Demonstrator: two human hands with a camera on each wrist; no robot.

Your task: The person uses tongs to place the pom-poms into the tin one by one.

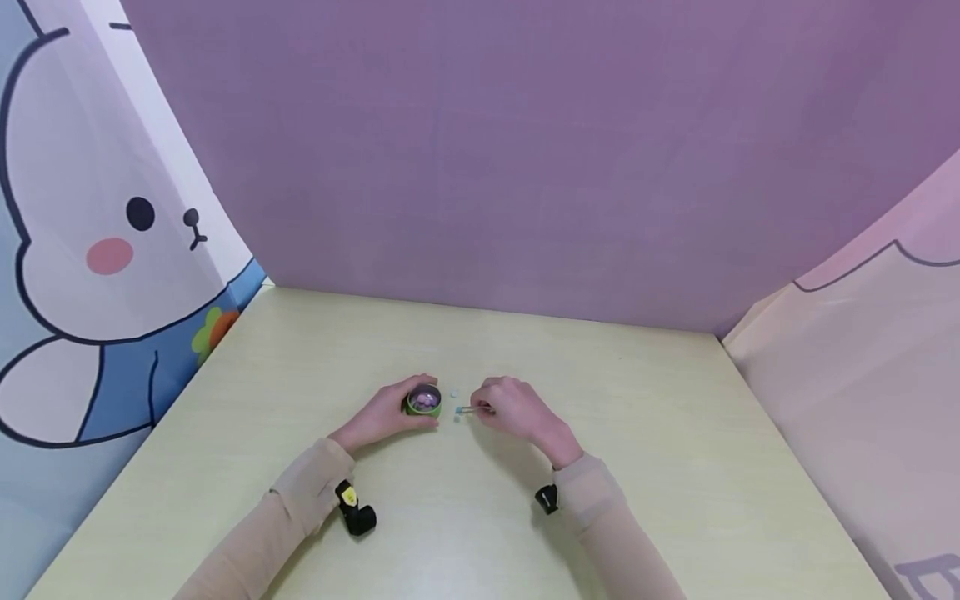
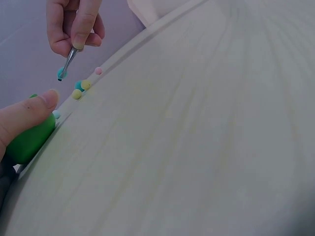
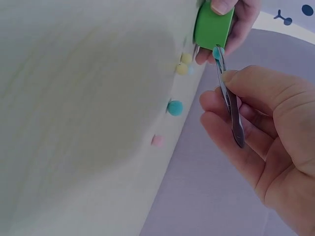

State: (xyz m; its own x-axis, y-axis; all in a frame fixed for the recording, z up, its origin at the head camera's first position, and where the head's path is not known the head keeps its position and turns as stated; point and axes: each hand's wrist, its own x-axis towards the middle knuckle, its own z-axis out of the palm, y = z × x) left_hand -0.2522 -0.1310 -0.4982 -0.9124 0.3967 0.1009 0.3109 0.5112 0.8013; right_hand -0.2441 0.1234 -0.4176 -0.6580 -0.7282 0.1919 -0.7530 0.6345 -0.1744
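Note:
My left hand (image 1: 390, 408) is wrapped round a small green cup (image 3: 211, 30) standing on the table. Something pinkish-purple shows inside the cup in the head view, too small to make out. My right hand (image 1: 517, 408) pinches metal tweezers (image 3: 230, 105) between thumb and fingers. At the tweezers' tips a small teal ball (image 3: 218, 53) is held, just to the right of the cup in the head view. Loose little balls lie near the cup: a larger teal ball (image 3: 175, 107), a pink ball (image 3: 157, 141), yellow balls (image 3: 182, 68) and a pale blue one (image 2: 56, 114).
The pale wooden table (image 1: 675, 467) stretches out round both hands. A purple backdrop (image 1: 510, 167) stands along its far edge, with a cartoon-printed cloth (image 1: 67, 208) at the left. Black wrist devices (image 1: 358, 518) sit at both sleeves.

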